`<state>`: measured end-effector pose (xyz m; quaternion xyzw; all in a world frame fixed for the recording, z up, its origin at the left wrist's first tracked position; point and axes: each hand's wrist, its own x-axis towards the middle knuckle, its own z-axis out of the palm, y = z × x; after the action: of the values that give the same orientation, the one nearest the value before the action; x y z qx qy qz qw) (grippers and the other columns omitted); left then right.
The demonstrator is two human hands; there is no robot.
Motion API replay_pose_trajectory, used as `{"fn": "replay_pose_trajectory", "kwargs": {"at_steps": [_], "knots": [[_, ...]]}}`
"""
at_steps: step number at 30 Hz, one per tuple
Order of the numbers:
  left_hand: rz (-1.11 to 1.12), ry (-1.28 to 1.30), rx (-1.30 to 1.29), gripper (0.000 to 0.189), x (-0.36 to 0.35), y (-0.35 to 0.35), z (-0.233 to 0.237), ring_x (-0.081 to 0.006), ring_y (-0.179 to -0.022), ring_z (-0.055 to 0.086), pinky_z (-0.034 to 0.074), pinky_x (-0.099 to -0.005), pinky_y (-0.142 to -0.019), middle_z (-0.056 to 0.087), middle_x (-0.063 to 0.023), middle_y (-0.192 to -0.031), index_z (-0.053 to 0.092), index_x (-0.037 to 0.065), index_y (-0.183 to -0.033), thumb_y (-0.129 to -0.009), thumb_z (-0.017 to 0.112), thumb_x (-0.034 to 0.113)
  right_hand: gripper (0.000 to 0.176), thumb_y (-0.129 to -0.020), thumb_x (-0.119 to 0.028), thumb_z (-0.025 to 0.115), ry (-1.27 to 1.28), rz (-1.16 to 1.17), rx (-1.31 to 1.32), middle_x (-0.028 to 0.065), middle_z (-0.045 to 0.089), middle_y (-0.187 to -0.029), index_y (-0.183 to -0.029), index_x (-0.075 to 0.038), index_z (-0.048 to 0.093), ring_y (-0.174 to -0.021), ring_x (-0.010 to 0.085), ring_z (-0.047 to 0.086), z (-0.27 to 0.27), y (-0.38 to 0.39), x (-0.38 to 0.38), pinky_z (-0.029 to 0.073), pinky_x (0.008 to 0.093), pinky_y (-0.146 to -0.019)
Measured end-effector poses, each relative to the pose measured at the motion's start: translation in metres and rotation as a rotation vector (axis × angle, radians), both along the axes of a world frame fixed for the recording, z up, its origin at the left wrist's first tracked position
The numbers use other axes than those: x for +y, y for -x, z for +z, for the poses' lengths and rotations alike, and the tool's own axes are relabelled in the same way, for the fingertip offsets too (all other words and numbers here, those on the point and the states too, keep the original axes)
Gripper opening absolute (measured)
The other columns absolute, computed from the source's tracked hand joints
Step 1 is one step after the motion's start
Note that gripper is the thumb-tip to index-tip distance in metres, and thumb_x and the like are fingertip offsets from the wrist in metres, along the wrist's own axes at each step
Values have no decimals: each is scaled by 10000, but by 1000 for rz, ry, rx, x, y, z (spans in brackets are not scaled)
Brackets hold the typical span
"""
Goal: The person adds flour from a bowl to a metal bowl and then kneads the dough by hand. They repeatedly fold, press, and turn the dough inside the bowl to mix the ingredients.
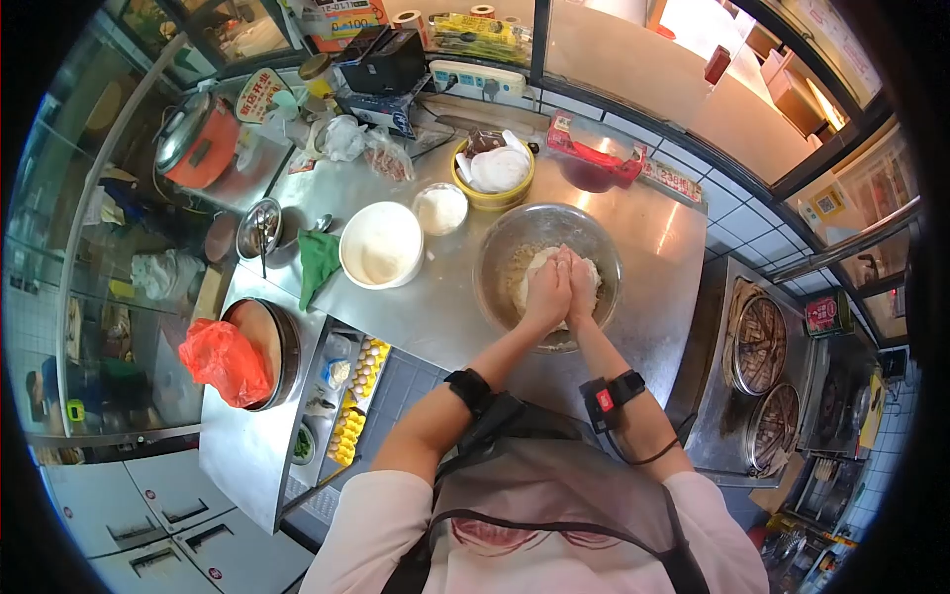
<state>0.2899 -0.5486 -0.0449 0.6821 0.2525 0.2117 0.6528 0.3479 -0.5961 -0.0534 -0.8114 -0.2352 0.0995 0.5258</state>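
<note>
A wide steel mixing bowl (492, 297) stands on the metal counter in front of me. Inside it lies a lump of pale dough (534, 265), with crumbly floury bits around its left side. My left hand (547, 292) and my right hand (583, 284) are side by side on the dough, touching each other. Both have their fingers closed together and pressed into it, with the fingertips partly hidden. Left of the bowl are a white tub (381, 247) with a whitish residue inside and a smaller bowl of white powder (440, 210).
Behind the bowl are a yellow container (495, 198) with a white bag and a red plastic box (594, 158). A green cloth (317, 259) lies left. An open drawer holds egg trays (348, 426). Round steamers (760, 342) stand right, and a red bag (226, 361) lies far left.
</note>
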Motion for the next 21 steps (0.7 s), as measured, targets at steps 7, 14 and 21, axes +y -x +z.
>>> {"fn": "replay_pose_trajectory", "kwargs": {"at_steps": [7, 14, 21], "knots": [[-62, 63, 315, 563, -2, -21, -8, -252, -733, 588, 441, -354, -663, 615, -187, -783, 575, -108, -923, -934, 356, 410, 233, -866, -260, 465, 485, 42, -355, 154, 630, -797, -857, -80, 613, -737, 332, 606, 39, -3, -22, 468, 416, -671], [-156, 276, 488, 574, 33, -34, -42, -212, -689, 573, 437, -322, -613, 626, -134, -796, 619, -74, -894, -910, 395, 454, 213, -768, -179, 560, 544, 114, -573, 179, 632, -785, -900, -13, 576, -752, 354, 613, 30, 4, -23, 474, 439, -664], [-84, 348, 244, 423, 26, -19, 2, -137, -589, 540, 438, -280, -597, 599, -74, -741, 600, -3, -800, -923, 429, 363, 272, -780, -219, 559, 541, 228, -301, 177, 625, -804, -992, -50, 535, -771, 359, 605, 45, -3, -22, 465, 452, -682]]}}
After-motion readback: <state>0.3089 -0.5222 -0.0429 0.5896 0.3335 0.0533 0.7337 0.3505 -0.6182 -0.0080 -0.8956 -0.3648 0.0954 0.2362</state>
